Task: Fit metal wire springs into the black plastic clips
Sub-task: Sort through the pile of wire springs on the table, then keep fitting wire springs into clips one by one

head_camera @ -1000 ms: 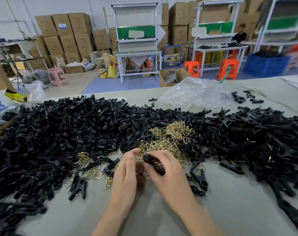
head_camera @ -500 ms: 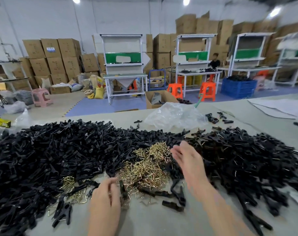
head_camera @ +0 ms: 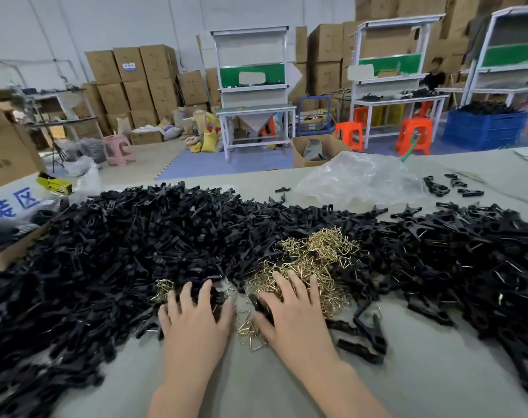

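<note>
Both hands lie spread flat, gripping nothing. The left hand (head_camera: 196,321) rests on the edge of the black plastic clips (head_camera: 136,251), the right hand (head_camera: 292,318) on the wire springs (head_camera: 314,260) heaped mid-tabletop (head_camera: 256,387) between the clip piles, likely feeling out one part each. Half a second ago the right hand hovered raised, farther right; now it's down beside the left

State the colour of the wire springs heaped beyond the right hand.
The wire springs are a shiny brass-gold, shown best in the head view.
</note>
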A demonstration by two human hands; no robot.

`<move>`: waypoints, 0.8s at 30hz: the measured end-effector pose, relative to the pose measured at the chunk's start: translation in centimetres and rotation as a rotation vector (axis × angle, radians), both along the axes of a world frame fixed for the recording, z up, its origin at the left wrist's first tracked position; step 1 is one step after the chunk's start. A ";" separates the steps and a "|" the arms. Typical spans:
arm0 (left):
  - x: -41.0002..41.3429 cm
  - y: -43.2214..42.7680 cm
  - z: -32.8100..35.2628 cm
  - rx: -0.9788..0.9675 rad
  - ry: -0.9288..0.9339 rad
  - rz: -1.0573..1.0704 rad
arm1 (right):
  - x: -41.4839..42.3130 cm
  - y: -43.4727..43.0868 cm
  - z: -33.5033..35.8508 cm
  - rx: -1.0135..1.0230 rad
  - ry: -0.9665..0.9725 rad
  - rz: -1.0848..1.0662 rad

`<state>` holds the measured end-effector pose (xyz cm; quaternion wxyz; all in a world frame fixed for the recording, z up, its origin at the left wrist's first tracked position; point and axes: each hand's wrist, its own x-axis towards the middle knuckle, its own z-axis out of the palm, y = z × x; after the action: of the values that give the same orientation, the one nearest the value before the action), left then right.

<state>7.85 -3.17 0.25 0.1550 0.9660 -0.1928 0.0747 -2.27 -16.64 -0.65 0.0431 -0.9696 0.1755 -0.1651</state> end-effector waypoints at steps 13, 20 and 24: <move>0.5 -0.2 -1.4 -0.154 -0.175 -0.231 | -0.5 -0.6 0.6 0.446 -0.455 0.069; 0.5 -0.2 -1.2 -0.225 -0.104 -0.283 | -0.6 -0.8 0.6 0.648 -0.499 0.090; -0.3 -0.2 -0.5 -0.349 -0.069 -0.300 | -0.7 -0.7 0.3 0.676 -0.496 0.090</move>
<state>7.54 -3.32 -0.20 0.3225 0.8820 -0.3233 0.1160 -3.01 -17.37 -0.31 0.4070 -0.8384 0.1617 -0.3246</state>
